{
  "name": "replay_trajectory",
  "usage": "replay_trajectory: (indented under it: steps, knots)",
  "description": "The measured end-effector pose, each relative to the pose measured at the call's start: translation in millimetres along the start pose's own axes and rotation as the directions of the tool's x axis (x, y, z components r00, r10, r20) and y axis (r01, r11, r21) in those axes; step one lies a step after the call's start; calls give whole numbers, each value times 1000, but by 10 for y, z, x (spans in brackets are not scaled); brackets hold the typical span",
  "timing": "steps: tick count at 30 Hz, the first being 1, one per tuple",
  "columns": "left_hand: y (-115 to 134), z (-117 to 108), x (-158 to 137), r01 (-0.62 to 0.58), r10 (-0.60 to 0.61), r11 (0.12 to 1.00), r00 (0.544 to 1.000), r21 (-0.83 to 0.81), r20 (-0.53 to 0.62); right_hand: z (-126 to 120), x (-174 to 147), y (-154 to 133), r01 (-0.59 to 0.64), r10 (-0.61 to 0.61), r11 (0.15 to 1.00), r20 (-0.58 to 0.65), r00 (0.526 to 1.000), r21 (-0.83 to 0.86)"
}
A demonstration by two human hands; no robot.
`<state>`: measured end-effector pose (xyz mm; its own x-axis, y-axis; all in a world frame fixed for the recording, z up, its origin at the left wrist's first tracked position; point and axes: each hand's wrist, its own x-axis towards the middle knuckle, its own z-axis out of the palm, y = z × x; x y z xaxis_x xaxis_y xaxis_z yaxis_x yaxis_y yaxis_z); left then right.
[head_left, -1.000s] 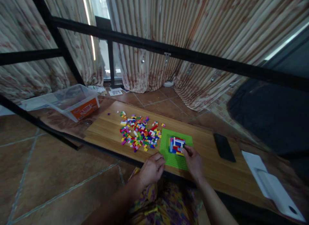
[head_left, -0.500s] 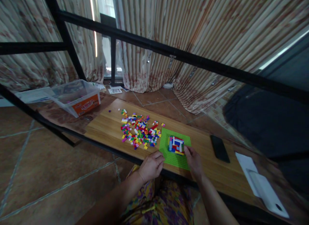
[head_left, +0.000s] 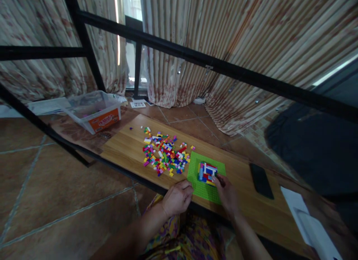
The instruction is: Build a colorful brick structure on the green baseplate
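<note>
A green studded baseplate (head_left: pixel 197 181) lies on the wooden board, bearing a low, roughly square build of toy bricks (head_left: pixel 206 175) in red, blue, white and yellow. My right hand (head_left: pixel 227 193) reaches over the plate's right side, thumb and fingers closed together at the build's right edge. Whatever they pinch is too small or hidden to name. At the plate's near left corner rests my left hand (head_left: pixel 179 196), its fingers curled in; what lies under them is hidden. Left of the plate spreads a pile of loose bricks (head_left: pixel 165 154) in many colours.
On the wooden tabletop (head_left: pixel 235 170) a black phone (head_left: pixel 261 181) lies right of the plate, with white objects (head_left: pixel 307 219) beyond it. A clear plastic bin (head_left: pixel 93 111) with an orange label stands at the left. A black metal bar (head_left: pixel 179 51) crosses ahead.
My right hand's fingertips have shifted slightly over the build's right edge. The left hand stays at the plate's corner. The whole view has tilted a little.
</note>
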<state>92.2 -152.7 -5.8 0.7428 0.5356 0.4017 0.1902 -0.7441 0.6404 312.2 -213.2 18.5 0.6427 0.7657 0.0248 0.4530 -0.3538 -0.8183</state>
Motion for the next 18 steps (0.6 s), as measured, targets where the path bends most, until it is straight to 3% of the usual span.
replay_trajectory:
  steps: [4,7,9,12,18]
  knots:
    - [-12,21,-9,-6,6,1000,1000,20,-2,-12,20,-104,82,-93,985,-65,994,-153]
    - [-12,35,-15,-14,14,999,1000,42,-6,66,57,-308,199,-235,949,-127,964,-245]
    - [-8,41,-17,-16,16,998,1000,60,-6,180,111,-483,315,-337,919,-61,939,-237]
    - [-3,50,-17,-15,15,997,1000,78,-5,444,227,-728,460,-440,864,138,887,-205]
    - [-14,77,-12,-35,38,990,999,134,-15,1019,445,-971,560,-482,790,312,819,-250]
